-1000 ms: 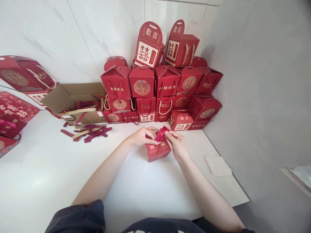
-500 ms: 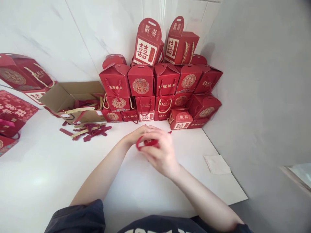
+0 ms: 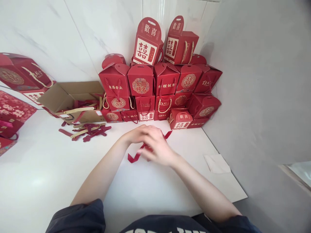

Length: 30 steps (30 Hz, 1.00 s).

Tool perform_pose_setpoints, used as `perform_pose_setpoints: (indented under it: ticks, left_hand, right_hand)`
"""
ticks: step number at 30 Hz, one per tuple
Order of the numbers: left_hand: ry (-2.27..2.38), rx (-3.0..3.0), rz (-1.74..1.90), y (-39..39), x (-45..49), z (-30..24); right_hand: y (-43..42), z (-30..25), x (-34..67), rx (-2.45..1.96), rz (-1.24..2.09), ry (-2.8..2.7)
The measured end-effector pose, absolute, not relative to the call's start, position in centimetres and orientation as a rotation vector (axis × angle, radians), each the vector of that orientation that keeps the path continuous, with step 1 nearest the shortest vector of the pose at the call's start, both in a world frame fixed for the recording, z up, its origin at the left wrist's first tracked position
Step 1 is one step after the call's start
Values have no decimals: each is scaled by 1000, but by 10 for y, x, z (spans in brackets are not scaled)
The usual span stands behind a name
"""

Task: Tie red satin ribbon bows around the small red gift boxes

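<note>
My left hand [image 3: 138,134] and right hand [image 3: 155,147] are close together at the middle of the white tabletop [image 3: 48,174]. A dark red ribbon [image 3: 134,157] runs out from under them to the lower left, and its other end [image 3: 167,135] sticks out to the upper right. My right hand's fingers close over the ribbon. The small red gift box seen earlier is almost fully hidden beneath my hands, so I cannot tell how my left hand's fingers sit.
Stacked red gift boxes [image 3: 141,80] stand against the tiled wall. To the left are an open cardboard carton [image 3: 73,100] and loose red-and-gold handles [image 3: 89,132]. More red boxes [image 3: 21,74] lie at the far left. A white napkin [image 3: 217,163] lies at the right.
My hands have closed in over the box, hiding it. The ribbon now trails out on both sides, its longer end reaching lower left. My right hand has dropped lower than before.
</note>
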State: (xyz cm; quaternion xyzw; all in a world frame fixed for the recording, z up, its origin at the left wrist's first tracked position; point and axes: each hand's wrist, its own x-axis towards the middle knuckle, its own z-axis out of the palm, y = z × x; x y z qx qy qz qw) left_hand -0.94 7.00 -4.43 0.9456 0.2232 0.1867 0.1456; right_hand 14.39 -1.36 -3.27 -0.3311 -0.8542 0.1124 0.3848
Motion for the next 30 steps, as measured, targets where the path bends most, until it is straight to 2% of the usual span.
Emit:
perform_pose_setpoints:
  ticks: [4, 7, 9, 12, 16, 24, 27, 30]
  left_hand:
    - [506, 2418, 381, 78, 0, -36]
    - [496, 2119, 333, 75, -1, -34]
    - [507, 2055, 314, 74, -2, -33]
    - [547, 2013, 294, 75, -2, -34]
    - [563, 1964, 278, 79, -3, -39]
    - [472, 1923, 327, 87, -3, -46]
    - [482, 1950, 371, 85, -2, -46]
    - [490, 2033, 400, 82, -1, -46]
  right_hand:
    - [12, -43, 192, -1225, 674, -1874]
    - [24, -53, 213, -1130, 1020, -1913]
    - [27, -57, 218, -1003, 1100, -1903]
    - [27, -59, 219, -953, 990, -1836]
    - [16, -57, 220, -928, 635, -1848]
    - [-34, -49, 215, -852, -122, -2420]
    - [-42, -43, 210, -912, -192, -2509]
    - [-38, -41, 208, -957, 16, -2443]
